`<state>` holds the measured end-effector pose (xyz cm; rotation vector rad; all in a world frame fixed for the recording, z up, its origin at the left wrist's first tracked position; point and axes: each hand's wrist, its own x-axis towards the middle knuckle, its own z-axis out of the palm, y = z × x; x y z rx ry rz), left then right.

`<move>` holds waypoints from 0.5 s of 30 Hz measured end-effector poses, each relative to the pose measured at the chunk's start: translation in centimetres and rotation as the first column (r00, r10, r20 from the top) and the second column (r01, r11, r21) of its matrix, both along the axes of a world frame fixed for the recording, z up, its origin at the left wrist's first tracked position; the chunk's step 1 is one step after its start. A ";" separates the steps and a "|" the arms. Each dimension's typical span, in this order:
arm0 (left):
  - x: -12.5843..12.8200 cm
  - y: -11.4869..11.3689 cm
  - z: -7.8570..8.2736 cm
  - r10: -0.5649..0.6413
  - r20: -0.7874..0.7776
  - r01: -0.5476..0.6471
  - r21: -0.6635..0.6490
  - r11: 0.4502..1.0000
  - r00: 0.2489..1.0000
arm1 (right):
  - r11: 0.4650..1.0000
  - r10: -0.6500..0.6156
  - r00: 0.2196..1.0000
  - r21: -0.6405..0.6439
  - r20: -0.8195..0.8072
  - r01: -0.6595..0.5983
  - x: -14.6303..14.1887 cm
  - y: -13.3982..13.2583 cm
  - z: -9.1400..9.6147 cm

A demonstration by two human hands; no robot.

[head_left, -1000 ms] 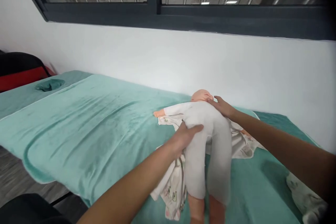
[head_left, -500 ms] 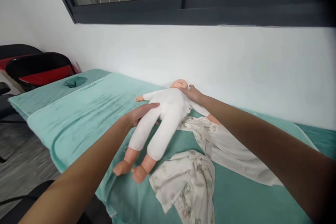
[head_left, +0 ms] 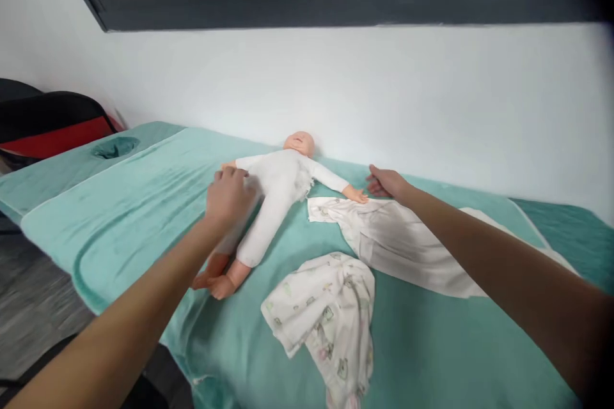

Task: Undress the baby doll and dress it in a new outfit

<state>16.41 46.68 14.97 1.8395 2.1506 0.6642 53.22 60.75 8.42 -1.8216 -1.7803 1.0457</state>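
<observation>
A baby doll [head_left: 278,182] with a white cloth body lies on its back, its head near the wall. My left hand [head_left: 229,195] is over the doll's hip and upper leg, fingers loosely bent, the thumb apart from them and nothing visible held. It hides part of that leg; whether it touches the cloth I cannot tell. Off to the doll's other side, my right hand [head_left: 387,183] hovers open and empty, just beyond the doll's outstretched hand. Below it lies a white garment [head_left: 398,236], spread out. A printed baby garment [head_left: 330,313] lies crumpled nearer to me.
A green sheet [head_left: 158,185] covers the bed, which has a face hole [head_left: 115,147] at the far left. Behind it rises a white wall [head_left: 384,89] with a dark window frame [head_left: 215,3]. Black and red chairs [head_left: 52,121] stand at the left.
My right hand has let go of the doll near its head and moved right. My left hand has come off its grip at the hip. The doll now lies flatter on the bed.
</observation>
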 end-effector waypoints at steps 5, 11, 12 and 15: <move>8.8 -7.9 -1.0 -0.605 -0.109 0.560 -0.280 0.780 0.789 | 0.999 0.020 0.939 0.026 0.342 -0.031 9.8 -8.8 2.1; 16.4 -12.0 -2.0 -0.716 -0.200 0.710 -0.114 0.695 0.669 | 0.977 0.190 0.901 0.013 0.389 -0.212 12.2 -18.6 7.4; 17.7 -12.4 -1.6 -0.734 -0.228 0.750 -0.020 0.661 0.640 | 0.972 0.209 0.909 0.029 0.361 -0.235 12.1 -20.4 8.4; 22.0 -13.4 0.1 -0.794 -0.334 0.860 0.160 0.484 0.508 | 0.934 0.347 0.929 0.045 0.128 -0.355 11.8 -26.5 11.5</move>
